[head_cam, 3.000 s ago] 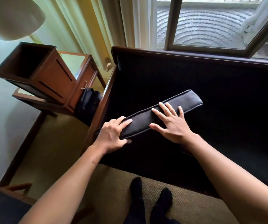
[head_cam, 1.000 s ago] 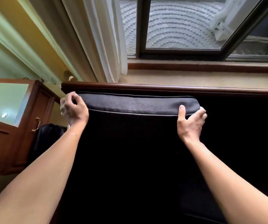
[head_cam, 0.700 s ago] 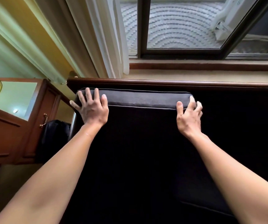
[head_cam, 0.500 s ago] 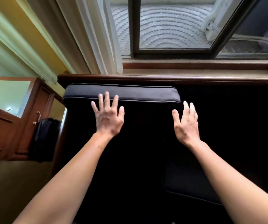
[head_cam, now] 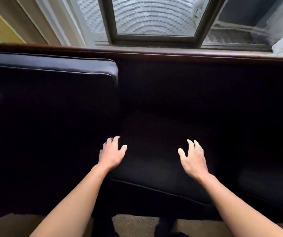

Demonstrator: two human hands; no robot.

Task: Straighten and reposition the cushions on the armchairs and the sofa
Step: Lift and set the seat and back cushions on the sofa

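With the back cushion (head_cam: pixel 50 69) now propped upright at 10 o'clock against the sofa (head_cam: pixel 205 57) rail, both hands, left (head_cam: pixel 111 155) and right (head_cam: pixel 193 160), have let go and hover spread, empty, over the middle seat cushion (head_cam: pixel 154 168), likely next.

A dark piped back cushion (head_cam: pixel 52 69) stands upright at the sofa (head_cam: pixel 188 93) back's left end, apparently straight.

Home sitting room, dark sofa (head_cam: pixel 188 93), curtained window (head_cam: pixel 154 17), carpet (head_cam: pixel 135 223)
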